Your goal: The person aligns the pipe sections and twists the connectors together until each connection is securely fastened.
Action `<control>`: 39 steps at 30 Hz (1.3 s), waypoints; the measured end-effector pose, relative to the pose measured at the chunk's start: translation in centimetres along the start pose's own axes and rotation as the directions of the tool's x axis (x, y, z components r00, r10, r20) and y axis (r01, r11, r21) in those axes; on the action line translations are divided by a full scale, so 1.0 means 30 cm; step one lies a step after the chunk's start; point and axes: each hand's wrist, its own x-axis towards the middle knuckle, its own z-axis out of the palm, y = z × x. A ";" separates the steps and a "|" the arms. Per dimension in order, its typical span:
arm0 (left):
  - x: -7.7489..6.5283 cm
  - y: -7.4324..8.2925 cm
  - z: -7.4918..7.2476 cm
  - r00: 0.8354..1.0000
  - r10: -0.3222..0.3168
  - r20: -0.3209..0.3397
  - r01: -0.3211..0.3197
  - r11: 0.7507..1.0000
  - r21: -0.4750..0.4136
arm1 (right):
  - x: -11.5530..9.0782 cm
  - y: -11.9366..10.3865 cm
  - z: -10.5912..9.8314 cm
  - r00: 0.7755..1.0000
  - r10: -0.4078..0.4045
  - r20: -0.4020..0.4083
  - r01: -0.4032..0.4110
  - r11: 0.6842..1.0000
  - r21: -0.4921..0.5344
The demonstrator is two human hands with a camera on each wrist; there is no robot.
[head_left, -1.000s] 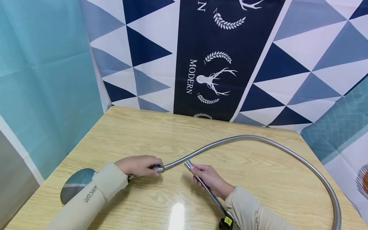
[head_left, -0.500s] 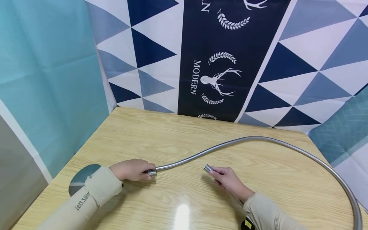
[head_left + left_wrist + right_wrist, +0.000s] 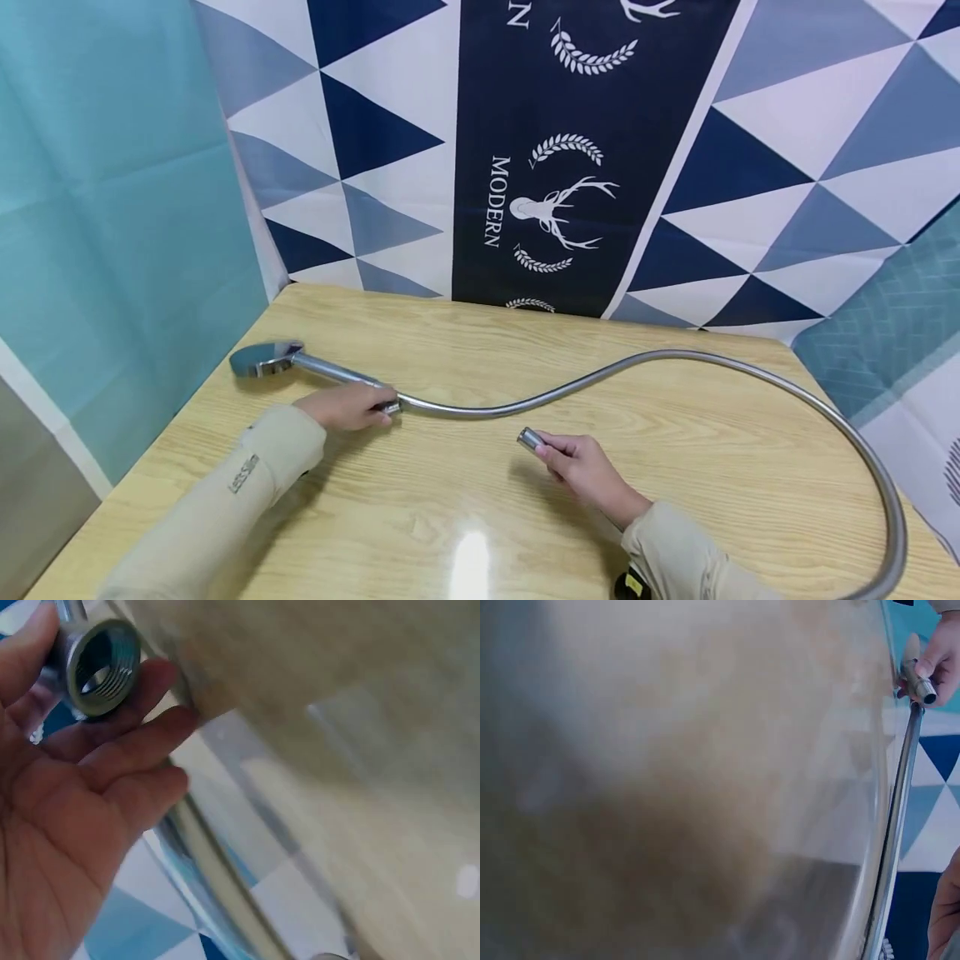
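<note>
The left hand (image 3: 348, 406) has thumb and fingers pinching an internally threaded silver metal collar (image 3: 77, 667); a silver, round-headed hand shower (image 3: 266, 360) extends from that hand over the left of the pale wood-grain surface (image 3: 420, 500). The right hand (image 3: 588, 475) grips a silver cylindrical metal fitting (image 3: 531, 439). A silver flexible metal hose (image 3: 667, 354) curves rightward; its left end is hidden behind the left hand.

Over left there's a shiny shower head (image 3: 262, 360), handle (image 3: 330, 367) slanting; a silver hose (image 3: 675, 354) snakes right, a metal fitting (image 3: 531, 439) tilted nearby.
</note>
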 end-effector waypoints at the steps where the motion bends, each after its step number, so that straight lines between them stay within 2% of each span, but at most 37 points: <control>1: 0.017 -0.015 -0.004 1.000 0.008 -0.016 -0.008 1.000 -0.005 | 0.004 -0.003 -0.005 1.000 -0.003 -0.016 0.003 1.000 -0.014; 5: 0.081 -0.062 -0.018 0.996 -0.036 -0.076 0.034 0.999 -0.032 | 0.012 -0.016 -0.015 0.998 -0.012 -0.062 0.010 1.000 -0.022; 9: 0.113 -0.096 -0.021 0.983 -0.106 -0.147 0.110 0.994 0.015 | 0.011 -0.025 -0.008 0.998 -0.025 -0.050 0.025 1.000 -0.011; 12: 0.104 -0.109 -0.024 0.971 -0.152 -0.183 0.161 0.986 0.038 | 0.011 -0.023 0.004 0.999 -0.041 -0.031 0.040 0.999 -0.029; 15: 0.067 -0.104 -0.034 0.968 -0.198 -0.151 0.206 0.978 0.036 | 0.017 -0.024 0.018 1.000 -0.028 -0.006 0.027 0.999 -0.019; 17: 0.039 -0.097 -0.039 0.972 -0.203 -0.122 0.206 0.978 0.018 | 0.024 -0.026 0.024 1.000 -0.010 0.006 0.010 1.000 -0.002; 19: 0.023 -0.086 -0.039 0.977 -0.181 -0.117 0.181 0.983 -0.009 | 0.029 -0.032 0.026 1.000 0.002 0.007 -0.002 1.000 0.011; 23: 0.027 -0.063 -0.020 0.987 -0.111 -0.119 0.099 0.990 -0.100 | 0.026 -0.046 0.025 1.000 0.014 -0.013 -0.014 1.000 -0.006; 27: 0.024 -0.032 -0.001 0.992 -0.100 -0.082 0.085 0.983 -0.164 | 0.018 -0.056 0.031 1.000 0.009 0.001 -0.009 0.999 -0.050; 30: 0.008 -0.008 0.008 0.993 -0.104 -0.056 0.093 0.981 -0.171 | 0.015 -0.056 0.035 1.000 0.013 0.017 -0.012 0.998 -0.065; 35: -0.006 0.025 0.012 0.999 -0.036 -0.035 0.032 0.992 -0.124 | 0.008 -0.060 0.033 1.000 0.030 0.003 -0.029 0.996 -0.083; 39: 0.000 0.039 0.018 0.999 -0.034 -0.025 0.031 0.993 -0.111 | 0.001 -0.070 0.030 0.999 0.039 0.000 -0.039 0.996 -0.078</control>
